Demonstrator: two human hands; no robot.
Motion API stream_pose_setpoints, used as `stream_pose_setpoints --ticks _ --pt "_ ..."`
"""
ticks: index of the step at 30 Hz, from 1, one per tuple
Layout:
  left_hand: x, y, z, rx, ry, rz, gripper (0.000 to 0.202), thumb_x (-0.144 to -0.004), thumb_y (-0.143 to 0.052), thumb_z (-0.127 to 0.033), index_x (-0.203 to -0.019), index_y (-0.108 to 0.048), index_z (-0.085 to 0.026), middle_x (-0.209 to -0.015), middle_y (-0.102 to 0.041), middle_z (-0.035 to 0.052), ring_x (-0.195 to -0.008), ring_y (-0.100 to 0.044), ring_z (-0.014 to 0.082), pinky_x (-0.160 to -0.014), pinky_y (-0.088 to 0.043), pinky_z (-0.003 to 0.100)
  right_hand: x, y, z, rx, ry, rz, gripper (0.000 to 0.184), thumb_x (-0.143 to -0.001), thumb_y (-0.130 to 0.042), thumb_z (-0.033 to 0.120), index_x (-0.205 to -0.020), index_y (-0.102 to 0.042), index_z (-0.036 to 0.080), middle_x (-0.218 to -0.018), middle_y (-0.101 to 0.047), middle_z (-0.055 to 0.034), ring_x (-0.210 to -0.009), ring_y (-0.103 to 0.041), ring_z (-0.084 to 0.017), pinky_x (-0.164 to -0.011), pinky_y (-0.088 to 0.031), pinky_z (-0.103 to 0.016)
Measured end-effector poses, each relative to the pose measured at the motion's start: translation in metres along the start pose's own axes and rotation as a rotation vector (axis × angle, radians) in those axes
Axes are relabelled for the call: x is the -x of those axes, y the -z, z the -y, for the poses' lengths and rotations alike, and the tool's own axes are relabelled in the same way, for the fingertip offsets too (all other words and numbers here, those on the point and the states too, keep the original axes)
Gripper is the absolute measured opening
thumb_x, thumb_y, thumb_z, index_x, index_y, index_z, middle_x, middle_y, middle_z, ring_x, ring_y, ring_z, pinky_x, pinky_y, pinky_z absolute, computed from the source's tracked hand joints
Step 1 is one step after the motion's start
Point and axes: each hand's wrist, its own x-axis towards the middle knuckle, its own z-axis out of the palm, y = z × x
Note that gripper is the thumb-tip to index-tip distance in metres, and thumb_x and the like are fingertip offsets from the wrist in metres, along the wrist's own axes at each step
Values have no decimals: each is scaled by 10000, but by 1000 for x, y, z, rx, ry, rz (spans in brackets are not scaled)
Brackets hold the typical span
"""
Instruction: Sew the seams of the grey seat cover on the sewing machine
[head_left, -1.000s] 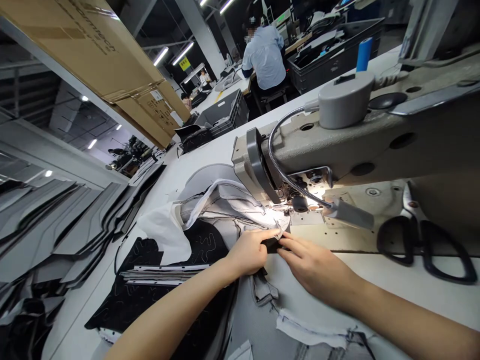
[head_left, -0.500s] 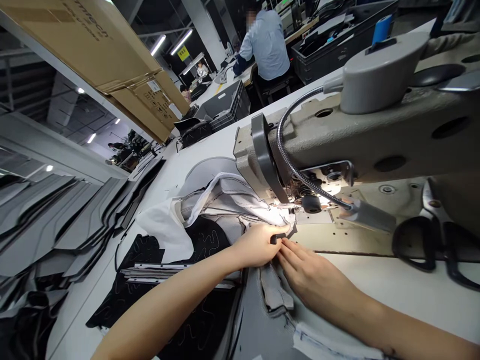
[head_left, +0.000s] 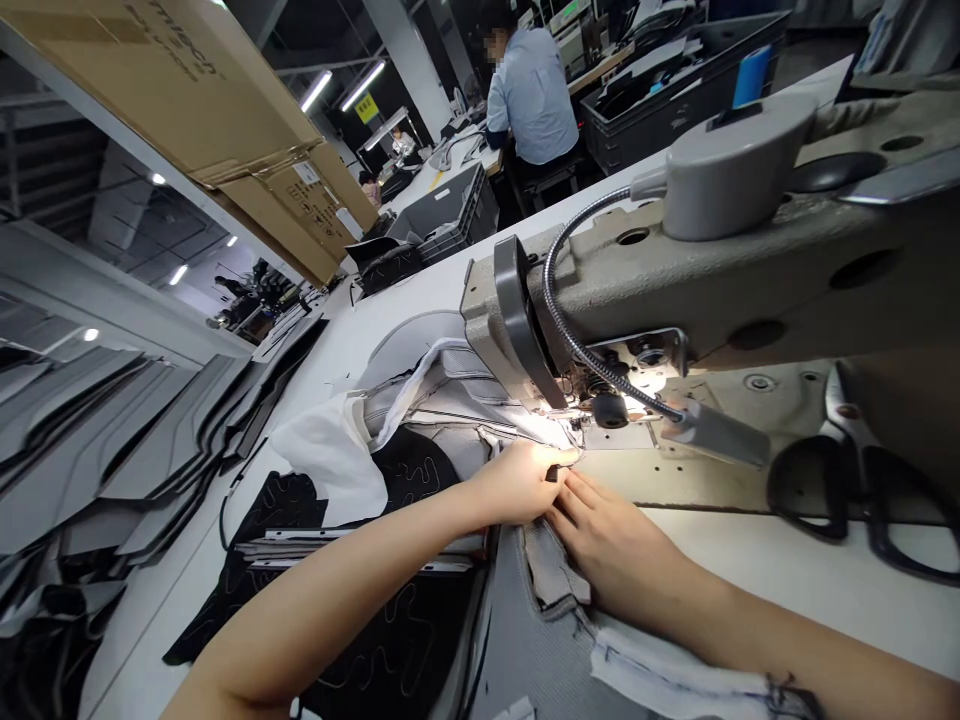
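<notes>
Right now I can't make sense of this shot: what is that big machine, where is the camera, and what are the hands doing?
The camera sits on the person's head, looking down at the worktable. The big beige body is an industrial sewing machine with a bendy lamp lighting the needle area. The left hand and right hand press grey fabric flat beside the needle. Black scissors lie to the right; cut pieces are stacked on the left. Another person sits beyond.

**Workshop hall behind the sewing station**

Cardboard boxes [head_left: 180, 90] sit on a shelf at upper left. Ceiling strip lights [head_left: 341, 88] glow at upper centre. A person in a pale shirt [head_left: 531, 95] sits at a far desk, beside dark plastic crates [head_left: 442, 215].
</notes>
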Motion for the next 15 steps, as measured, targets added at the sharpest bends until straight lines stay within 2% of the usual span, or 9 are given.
stream_pose_setpoints --ticks 3,8,12,15 --pt "-3 3 0 13 7 46 424 -850 -411 -176 -1239 -581 -173 -1229 -601 57 -1091 -579 189 -961 -441 296 0 -3 2 36 10 15 483 -711 -537 213 -1149 -601 19 -1117 -614 -186 -1077 -540 -331 -1005 -416 -454" --pt "-5 6 -3 -115 3 120 451 -824 -442 -173 -1260 -555 -197 -1211 -610 65 -1058 -589 203 -925 -455 289 1 -4 4 76 5 69 494 -716 -524 242 -1162 -598 43 -1090 -618 -171 -1073 -525 -338 -1021 -391 -475" --pt "-9 8 -5 -197 0 118 449 -806 -442 -151 -1239 -555 -190 -1166 -628 73 -1037 -593 212 -894 -471 291 -1 -6 -1 46 6 86 528 -681 -558 306 -1139 -615 50 -1100 -615 -188 -1065 -523 -354 -1011 -386 -497" --pt "-15 11 -5 -237 -17 111 406 -822 -426 -153 -1204 -560 -188 -1131 -632 76 -995 -603 207 -861 -485 297 -4 -9 -9 22 5 81 549 -640 -581 289 -1125 -619 34 -1112 -611 -210 -1090 -514 -360 -1010 -373 -509"
